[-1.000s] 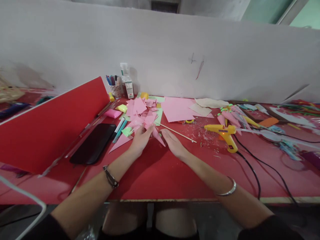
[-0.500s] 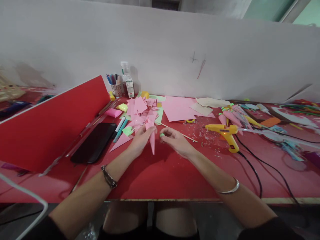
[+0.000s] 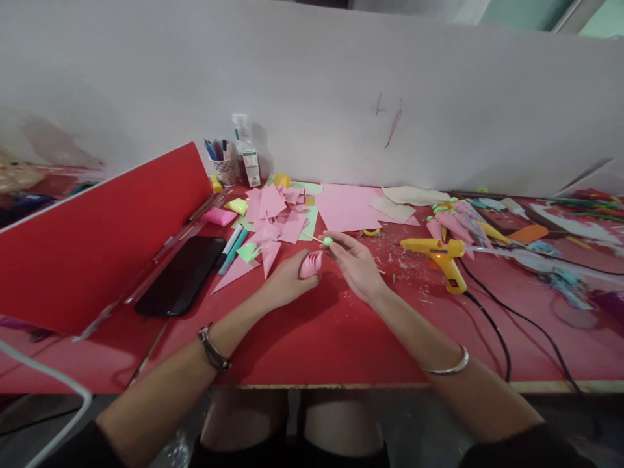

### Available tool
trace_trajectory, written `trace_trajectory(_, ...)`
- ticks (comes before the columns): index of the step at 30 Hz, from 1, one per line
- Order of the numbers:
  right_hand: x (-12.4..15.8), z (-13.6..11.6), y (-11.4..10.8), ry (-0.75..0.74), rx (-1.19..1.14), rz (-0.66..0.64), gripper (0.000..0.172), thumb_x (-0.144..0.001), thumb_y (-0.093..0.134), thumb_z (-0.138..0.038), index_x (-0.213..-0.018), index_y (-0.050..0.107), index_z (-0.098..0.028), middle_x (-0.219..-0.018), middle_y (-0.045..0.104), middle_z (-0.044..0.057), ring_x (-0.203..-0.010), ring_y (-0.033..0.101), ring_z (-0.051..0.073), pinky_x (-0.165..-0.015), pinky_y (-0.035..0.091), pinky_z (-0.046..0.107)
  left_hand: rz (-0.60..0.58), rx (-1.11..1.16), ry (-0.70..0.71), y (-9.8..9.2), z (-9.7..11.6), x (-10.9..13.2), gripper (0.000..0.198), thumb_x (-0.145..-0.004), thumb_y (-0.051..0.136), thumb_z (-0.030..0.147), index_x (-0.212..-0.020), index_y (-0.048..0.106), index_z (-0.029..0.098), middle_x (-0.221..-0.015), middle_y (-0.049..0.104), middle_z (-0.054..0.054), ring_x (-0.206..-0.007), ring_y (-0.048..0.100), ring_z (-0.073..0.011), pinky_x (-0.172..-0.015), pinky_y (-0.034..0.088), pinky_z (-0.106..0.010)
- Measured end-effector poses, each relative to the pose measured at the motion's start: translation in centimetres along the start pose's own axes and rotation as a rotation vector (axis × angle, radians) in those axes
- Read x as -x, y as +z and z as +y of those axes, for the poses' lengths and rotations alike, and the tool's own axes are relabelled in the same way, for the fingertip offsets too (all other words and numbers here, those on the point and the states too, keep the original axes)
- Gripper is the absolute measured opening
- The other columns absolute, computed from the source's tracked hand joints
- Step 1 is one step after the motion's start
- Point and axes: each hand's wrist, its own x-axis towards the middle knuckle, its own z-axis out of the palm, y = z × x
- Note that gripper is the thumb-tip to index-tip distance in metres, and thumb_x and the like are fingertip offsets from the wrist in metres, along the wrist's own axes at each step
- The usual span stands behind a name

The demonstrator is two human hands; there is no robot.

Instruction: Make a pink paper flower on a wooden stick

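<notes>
My left hand (image 3: 292,279) is wrapped round a pink paper cone (image 3: 311,264), whose fringed end tilts up toward the right. Close beside it, my right hand (image 3: 355,263) pinches a small green ball (image 3: 327,241) between thumb and fingers. A thin wooden stick (image 3: 312,238) reaches leftward from beside the ball; whether the two are joined I cannot tell. Behind my hands lie folded and cut pink paper pieces (image 3: 273,203) and an opened green clay packet (image 3: 248,252).
A yellow glue gun (image 3: 441,255) with a black cable lies at the right, near finished pink cones (image 3: 453,224). At the left are a black phone (image 3: 181,276), markers (image 3: 233,249) and a red board (image 3: 107,240). Pink sheets (image 3: 348,207) lie at the back.
My left hand has turned the cone so its fringed end faces up and right. My right hand has moved slightly up with the green ball, now beside the stick.
</notes>
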Motion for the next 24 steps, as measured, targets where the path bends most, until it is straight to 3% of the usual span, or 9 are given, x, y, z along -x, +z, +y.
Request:
trace_trajectory(3,0.15,0.03,0.09,-0.008,0.009,-0.054,0.021,-0.063,0.063,-0.031,-0.082,0.064,-0.022,-0.089,0.064,0.000,-0.083,0.056,0.012,-0.083,0.043,0.031,-0.057,-0.142,0.078,-0.07,-0.11,-0.16,0.028,-0.055,0.061,0.015,-0.083,0.059,0.019,-0.081,0.063,-0.001,-0.079,0.057,-0.0194,-0.072,0.041,-0.027)
trace_trajectory(7,0.20,0.12,0.05,-0.006,0.011,-0.077,0.020,-0.064,0.063,-0.030,-0.082,0.064,-0.023,-0.088,0.064,0.000,-0.084,0.057,0.013,-0.084,0.043,0.032,-0.066,-0.159,0.070,-0.16,-0.10,-0.20,0.029,-0.059,0.058,0.016,-0.088,0.058,0.018,-0.088,0.063,-0.002,-0.085,0.056,-0.0209,-0.075,0.040,-0.028)
trace_trajectory(17,0.29,-0.13,0.01,-0.086,0.164,-0.021,0.015,-0.065,0.062,-0.028,-0.079,0.065,-0.023,-0.083,0.066,-0.001,-0.081,0.059,0.013,-0.080,0.045,0.031,-0.050,-0.200,0.074,-0.16,0.03,-0.29,0.024,-0.062,0.055,0.016,-0.086,0.057,0.018,-0.081,0.062,0.000,-0.077,0.056,-0.0185,-0.068,0.041,-0.025)
trace_trajectory(24,0.45,-0.28,0.00,-0.107,0.213,-0.044,0.017,-0.068,0.059,-0.028,-0.083,0.066,-0.024,-0.087,0.067,-0.001,-0.084,0.059,0.013,-0.082,0.045,0.030,-0.032,-0.245,0.114,-0.17,-0.05,-0.33,0.028,-0.063,0.053,0.016,-0.091,0.056,0.018,-0.085,0.062,-0.001,-0.080,0.056,-0.0180,-0.072,0.041,-0.025)
